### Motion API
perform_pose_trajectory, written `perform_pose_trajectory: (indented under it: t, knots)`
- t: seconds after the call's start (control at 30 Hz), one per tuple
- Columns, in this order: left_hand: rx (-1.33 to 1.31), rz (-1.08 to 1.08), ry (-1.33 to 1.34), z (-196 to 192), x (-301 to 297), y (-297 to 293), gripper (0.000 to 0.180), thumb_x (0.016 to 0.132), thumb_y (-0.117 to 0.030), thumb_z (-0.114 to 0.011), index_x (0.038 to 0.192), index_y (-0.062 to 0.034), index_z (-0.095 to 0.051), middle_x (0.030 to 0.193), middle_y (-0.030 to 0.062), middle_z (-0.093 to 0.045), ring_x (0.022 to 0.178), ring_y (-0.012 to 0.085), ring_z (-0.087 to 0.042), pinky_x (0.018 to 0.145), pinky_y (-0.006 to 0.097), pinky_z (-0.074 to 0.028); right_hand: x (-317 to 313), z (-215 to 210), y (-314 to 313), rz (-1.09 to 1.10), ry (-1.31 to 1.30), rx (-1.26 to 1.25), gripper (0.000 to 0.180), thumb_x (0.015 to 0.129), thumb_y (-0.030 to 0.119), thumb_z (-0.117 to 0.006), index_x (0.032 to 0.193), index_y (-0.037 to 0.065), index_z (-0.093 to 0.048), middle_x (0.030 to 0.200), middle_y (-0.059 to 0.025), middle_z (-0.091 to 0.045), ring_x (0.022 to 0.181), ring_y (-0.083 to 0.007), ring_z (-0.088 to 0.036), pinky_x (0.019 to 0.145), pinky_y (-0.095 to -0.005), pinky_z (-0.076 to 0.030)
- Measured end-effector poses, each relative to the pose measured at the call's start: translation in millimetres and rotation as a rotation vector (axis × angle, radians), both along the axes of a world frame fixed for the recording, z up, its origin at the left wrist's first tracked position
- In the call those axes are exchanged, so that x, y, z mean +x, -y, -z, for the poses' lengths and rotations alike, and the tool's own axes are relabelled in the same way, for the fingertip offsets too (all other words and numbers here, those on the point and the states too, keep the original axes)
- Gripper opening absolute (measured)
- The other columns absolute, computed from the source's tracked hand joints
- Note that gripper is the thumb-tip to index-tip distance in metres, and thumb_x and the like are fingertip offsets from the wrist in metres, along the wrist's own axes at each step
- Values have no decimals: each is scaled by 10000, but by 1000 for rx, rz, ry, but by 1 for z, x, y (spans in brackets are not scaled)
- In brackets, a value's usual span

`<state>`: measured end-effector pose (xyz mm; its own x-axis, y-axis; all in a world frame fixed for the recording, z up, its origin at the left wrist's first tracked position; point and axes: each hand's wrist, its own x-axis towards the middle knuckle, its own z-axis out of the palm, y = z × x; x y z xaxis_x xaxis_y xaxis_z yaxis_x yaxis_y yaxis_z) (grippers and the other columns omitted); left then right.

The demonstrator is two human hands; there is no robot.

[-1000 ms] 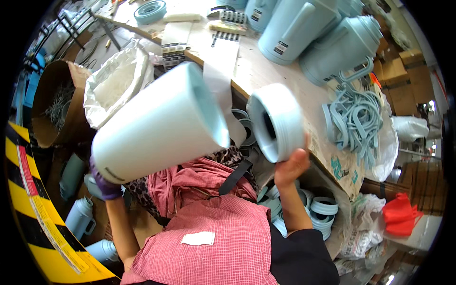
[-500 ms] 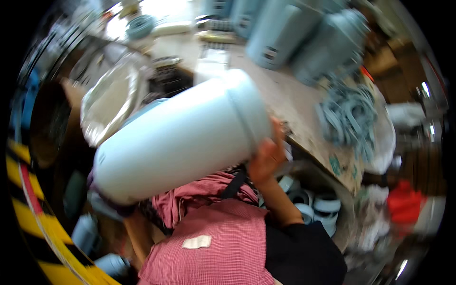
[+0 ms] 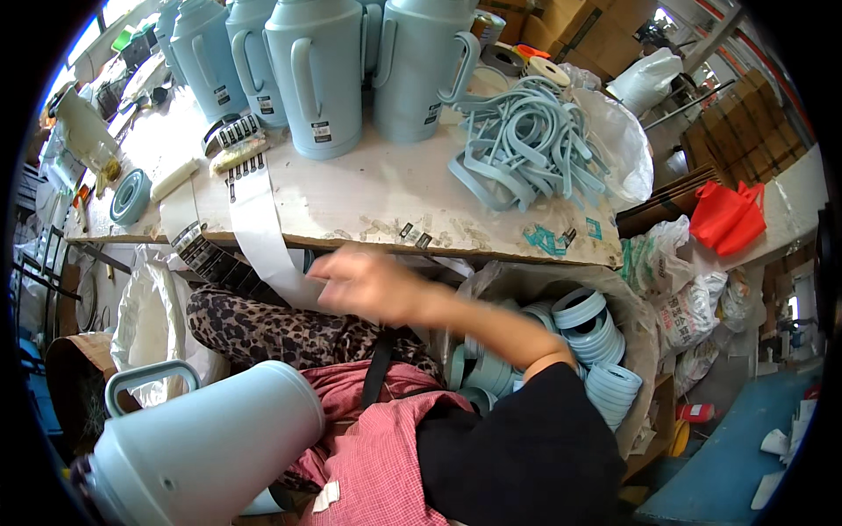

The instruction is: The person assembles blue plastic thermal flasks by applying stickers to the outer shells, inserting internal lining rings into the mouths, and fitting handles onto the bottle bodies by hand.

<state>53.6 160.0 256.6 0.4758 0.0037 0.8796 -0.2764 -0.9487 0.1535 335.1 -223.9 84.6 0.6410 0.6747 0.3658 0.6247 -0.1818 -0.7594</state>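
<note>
A light blue thermos jug (image 3: 210,438) lies tilted across my lap at the lower left, its looped handle (image 3: 153,377) facing away from me. My left hand (image 3: 83,480), with dark purple covering on it, holds the jug's far-left end; most of its fingers are hidden behind the jug. My right hand (image 3: 368,285) is stretched out near the table's front edge, over my leopard-print lap and beside a hanging white label strip (image 3: 263,237). Motion smears its fingers, so whether anything is in them does not show.
Several finished-looking jugs (image 3: 316,79) stand on the table (image 3: 351,193). To their right lies a heap of blue handle straps (image 3: 526,145). Below the table edge, a lined bin (image 3: 645,351) holds blue rings (image 3: 592,324). A white-lined bag (image 3: 145,307) stands at left.
The jug has moved from in front of me down to the lower left, and its handle now shows. My right hand has let go of it and moved left to the table edge. The view has shifted.
</note>
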Motion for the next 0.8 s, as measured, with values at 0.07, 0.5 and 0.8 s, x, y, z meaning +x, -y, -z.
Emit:
perform_pose_trajectory:
  t: [0.07, 0.5, 0.8]
  knots:
    - [-169, -135, -307, 9, -6, -5, 435, 1017, -381, -536, 1238, -15, -615, 1375, 221, -555, 1268, 397, -527, 1033, 527, -427, 68, -43, 70, 285, 236, -118, 327, 959, 311, -672, 1117, 29, -720, 1024, -206, -695, 949, -367, -665, 862, -457, -541]
    - [-845, -274, -710, 53, -24, -43, 759, 885, -454, -702, 1446, 23, -518, 1476, 193, -546, 1402, 331, -504, 1191, 467, -353, 225, -142, 315, 1249, 404, -539, 389, 970, 434, -677, 1175, 104, -704, 970, -148, -766, 827, -291, -744, 739, -407, -560]
    - [-124, -208, -719, 55, 38, 103, 1016, 697, -399, -866, 1520, 4, -429, 1378, 161, -608, 1349, 366, -552, 1177, 486, -369, 149, -112, 147, 762, 1288, -209, 266, 890, 114, -780, 1150, 166, -790, 776, -11, -664, 562, -150, -604, 519, -279, -475]
